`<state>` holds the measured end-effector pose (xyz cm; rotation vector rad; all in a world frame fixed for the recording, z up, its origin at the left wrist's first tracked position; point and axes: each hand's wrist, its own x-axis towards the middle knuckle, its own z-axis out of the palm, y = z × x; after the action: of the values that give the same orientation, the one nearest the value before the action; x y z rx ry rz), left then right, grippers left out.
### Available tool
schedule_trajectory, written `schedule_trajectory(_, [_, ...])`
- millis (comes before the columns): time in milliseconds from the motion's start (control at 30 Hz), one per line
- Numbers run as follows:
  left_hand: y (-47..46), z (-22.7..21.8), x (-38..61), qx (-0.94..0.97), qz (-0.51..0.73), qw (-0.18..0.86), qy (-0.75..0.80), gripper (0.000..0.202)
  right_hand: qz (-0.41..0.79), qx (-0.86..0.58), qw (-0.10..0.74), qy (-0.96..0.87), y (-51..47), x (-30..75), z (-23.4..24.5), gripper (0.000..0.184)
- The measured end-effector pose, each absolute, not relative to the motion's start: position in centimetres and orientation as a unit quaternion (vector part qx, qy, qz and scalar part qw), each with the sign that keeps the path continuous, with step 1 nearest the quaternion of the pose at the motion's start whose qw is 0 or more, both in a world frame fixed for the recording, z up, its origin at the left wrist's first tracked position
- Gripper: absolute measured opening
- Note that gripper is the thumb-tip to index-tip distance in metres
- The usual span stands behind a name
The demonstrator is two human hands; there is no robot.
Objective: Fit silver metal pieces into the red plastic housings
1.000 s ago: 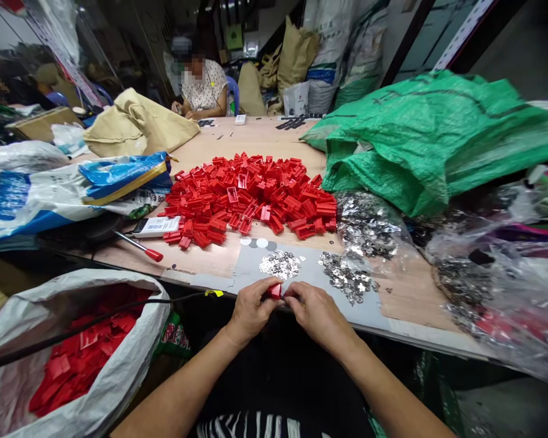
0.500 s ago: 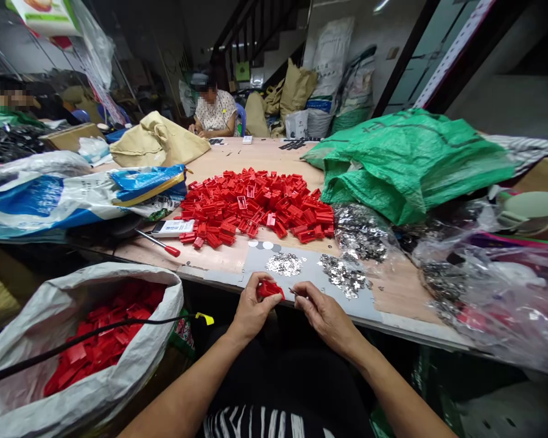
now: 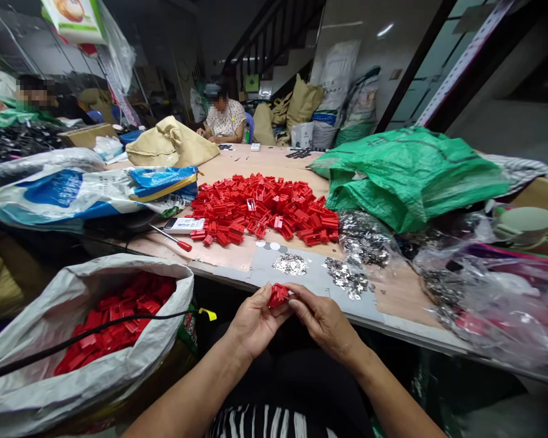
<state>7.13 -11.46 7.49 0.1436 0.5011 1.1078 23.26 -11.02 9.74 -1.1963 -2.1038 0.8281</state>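
Note:
My left hand (image 3: 256, 321) is closed around a red plastic housing (image 3: 278, 295) above the table's front edge. The thumb and fingertips of my right hand (image 3: 319, 316) pinch a small metal piece, mostly hidden, against the housing's right side. Just beyond my hands, a pile of shiny flat metal pieces (image 3: 290, 264) lies on a grey sheet (image 3: 313, 277). To its right is a second, darker heap of metal pieces (image 3: 347, 277). A large mound of red plastic housings (image 3: 265, 207) covers the middle of the table.
An open white sack (image 3: 132, 264) of red housings stands at my left, a black cord (image 3: 119, 322) across it. A red-handled screwdriver (image 3: 176, 240) lies left of the mound. Green sacking (image 3: 406, 176) and clear plastic bags (image 3: 493, 298) take up the right. A person (image 3: 226, 118) sits across the table.
My hands have come together: the right fingertips, apart from the housing before, now touch it with the small metal piece. The housing has been turned in my left hand. The view has shifted slightly.

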Motion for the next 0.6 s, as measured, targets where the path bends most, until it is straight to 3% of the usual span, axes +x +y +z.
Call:
schedule_trajectory(133, [-12.0,7.7,7.3,0.066,0.536,0.814,0.216,0.010,0.321,-0.442,0.334,-0.768,-10.9,22.8,10.0,0.033])
schedule_trajectory(433, [-12.3,7.2,6.1,0.066,0.549,0.807,0.207,0.009,0.376,-0.442,0.329,-0.745,-11.3,21.4,10.2,0.021])
schedule_trajectory(600, [-12.8,6.3,5.7,0.043,0.521,0.825,0.212,0.036,0.377,-0.432,0.402,-0.714,-9.6,18.7,11.0,0.019])
